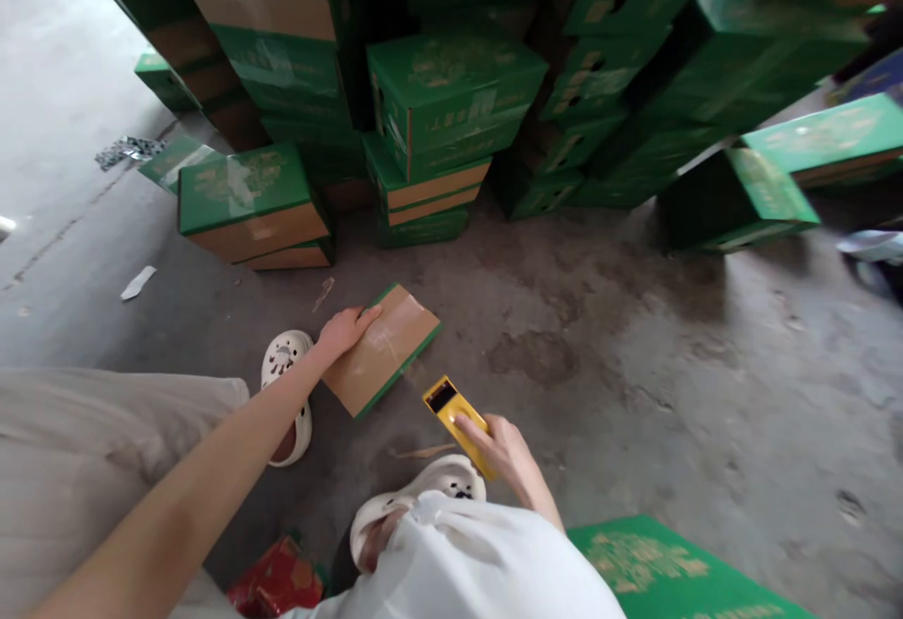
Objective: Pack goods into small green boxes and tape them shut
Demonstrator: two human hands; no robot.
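Observation:
A brown cardboard box with green edges [405,323] sits on the floor between my feet. Its upper left edge is gripped by my left hand [347,329], with a finger or thumb lying on the brown face; the fingers past the edge are partly hidden. A shiny strip of clear tape runs along that face. My right hand [502,450] is closed around a yellow tape dispenser [462,417] with a dark opening at its front end. This front end points toward the box's near edge, a small distance off, and a faint clear strip seems to span the gap.
Stacked green boxes [458,83] line the far side. Two low boxes [244,191] stand ahead on the left, more [766,191] on the right. Another green box [656,563] is close by my right leg. Red packaging [278,577] and a white scrap [138,282] lie on the floor.

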